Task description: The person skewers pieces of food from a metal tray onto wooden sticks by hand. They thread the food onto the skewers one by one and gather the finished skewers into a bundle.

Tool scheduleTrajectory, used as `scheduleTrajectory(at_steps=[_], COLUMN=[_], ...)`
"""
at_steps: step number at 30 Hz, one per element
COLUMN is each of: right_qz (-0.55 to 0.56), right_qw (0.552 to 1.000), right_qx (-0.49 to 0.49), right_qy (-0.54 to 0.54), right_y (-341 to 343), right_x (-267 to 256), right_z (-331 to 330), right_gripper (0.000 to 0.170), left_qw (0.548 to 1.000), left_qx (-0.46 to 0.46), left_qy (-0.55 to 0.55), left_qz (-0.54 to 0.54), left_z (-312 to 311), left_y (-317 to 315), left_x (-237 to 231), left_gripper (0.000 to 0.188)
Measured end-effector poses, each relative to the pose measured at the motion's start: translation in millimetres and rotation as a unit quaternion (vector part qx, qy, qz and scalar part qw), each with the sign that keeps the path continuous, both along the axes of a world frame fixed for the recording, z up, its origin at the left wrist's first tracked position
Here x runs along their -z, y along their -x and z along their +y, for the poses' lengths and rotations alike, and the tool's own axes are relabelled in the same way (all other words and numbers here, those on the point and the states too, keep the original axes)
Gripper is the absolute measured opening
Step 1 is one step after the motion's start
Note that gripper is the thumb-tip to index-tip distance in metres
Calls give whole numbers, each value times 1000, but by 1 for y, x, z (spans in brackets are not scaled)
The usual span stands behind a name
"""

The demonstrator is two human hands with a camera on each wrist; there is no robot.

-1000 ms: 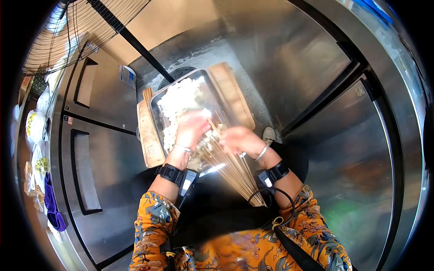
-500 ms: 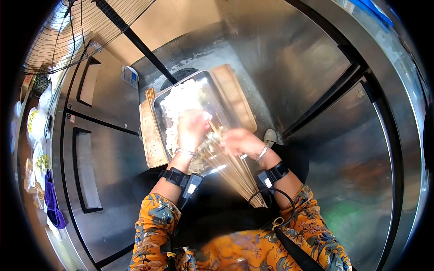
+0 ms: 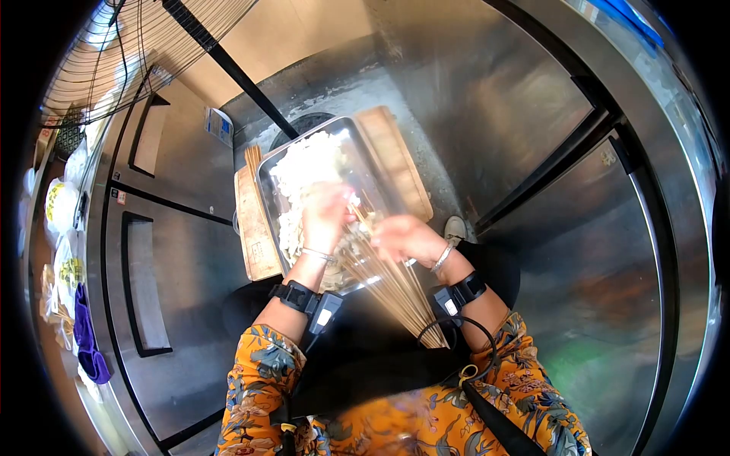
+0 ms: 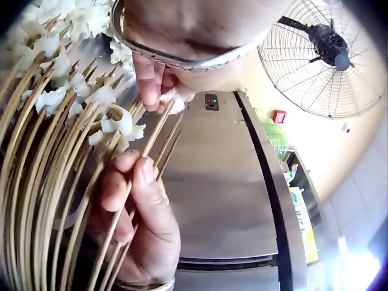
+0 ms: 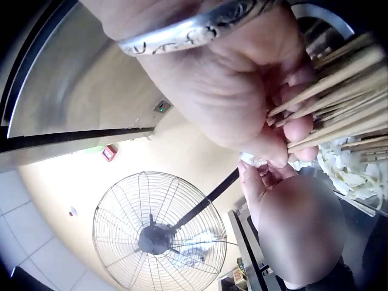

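My left hand (image 3: 325, 216) is over a metal tray (image 3: 357, 152) heaped with pale, curled food pieces (image 3: 310, 158). In the left wrist view its fingers pinch a small white piece (image 4: 174, 100) at the tip of a thin wooden skewer (image 4: 154, 134). Just below, my right hand (image 4: 151, 221) grips that skewer and a couple more between thumb and fingers. Many loaded skewers (image 4: 42, 200) fan out beside it, pale pieces threaded near their tips. Their bare ends (image 3: 407, 308) reach back over the tray's near edge toward my lap.
A wooden board (image 3: 395, 163) shows on the tray's right, with another board (image 3: 257, 235) and a bundle of skewers (image 3: 253, 158) on its left. Steel cabinets (image 3: 182, 273) stand on both sides. A wire fan (image 5: 159, 233) rises on a black pole (image 3: 228, 68).
The head view has shifted slightly. Both hands stay close together over the tray, the left moving only a little, and the right keeps its hold on the skewers.
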State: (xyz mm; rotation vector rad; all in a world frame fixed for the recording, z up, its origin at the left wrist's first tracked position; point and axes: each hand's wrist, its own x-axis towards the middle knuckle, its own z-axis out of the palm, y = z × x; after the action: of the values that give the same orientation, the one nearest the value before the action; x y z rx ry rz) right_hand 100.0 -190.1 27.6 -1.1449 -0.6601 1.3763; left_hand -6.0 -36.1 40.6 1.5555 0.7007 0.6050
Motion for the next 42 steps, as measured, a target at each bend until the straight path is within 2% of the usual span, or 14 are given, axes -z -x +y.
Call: scheduleTrajectory(at_steps=[4, 10, 13, 16, 20, 27, 29, 33, 34, 36, 39, 40, 42], right_qz=[-5, -5, -15, -16, -40, -91, -12, 135, 143, 110, 66, 52, 30], right_qw=[1000, 1000, 1000, 1000, 998, 980, 994, 990, 987, 993, 997, 998, 999], right_qx=[0, 10, 14, 24, 49, 170, 96, -10, -29, -1, 20, 21, 5], right_qy=[1, -4, -5, 0, -7, -58, -45, -45, -59, -39, -28, -28, -27], right_y=[1, 3, 4, 5, 6, 12, 5, 11, 11, 9, 8, 9, 9], right_x=[1, 4, 6, 8, 14, 11, 0, -15, -11, -12, -9, -8, -8], right_z=[1, 1, 1, 1, 3, 6, 1, -6, -5, -5, -4, -3, -1], right_gripper=[10, 9, 9, 9, 9, 10, 12, 16, 17, 17, 19, 19, 20], left_qw=[994, 964, 954, 961, 963, 991, 993, 988, 983, 968, 965, 979, 991], left_qx=[1, -36, -48, -21, -32, -67, -66, 9, 3, -8, -70, -65, -23], left_qy=[99, 259, 293, 269, 263, 101, 78, 152, 184, 248, 245, 188, 130], left_qz=[55, 56, 41, 64, 55, 64, 55, 22, 0, -42, -65, -32, -14], left_z=[2, -13, -16, -24, -39, -31, -29, -31, -29, -19, -12, -11, -5], left_y=[2, 1, 2, 8, 10, -1, -5, -8, -7, -4, 2, 1, -3], left_x=[-2, -15, -10, -6, 7, 24, 36, 27, 27, 27, -9, -15, -15], left_gripper=[14, 14, 14, 14, 14, 12, 12, 10, 9, 12, 23, 30, 30])
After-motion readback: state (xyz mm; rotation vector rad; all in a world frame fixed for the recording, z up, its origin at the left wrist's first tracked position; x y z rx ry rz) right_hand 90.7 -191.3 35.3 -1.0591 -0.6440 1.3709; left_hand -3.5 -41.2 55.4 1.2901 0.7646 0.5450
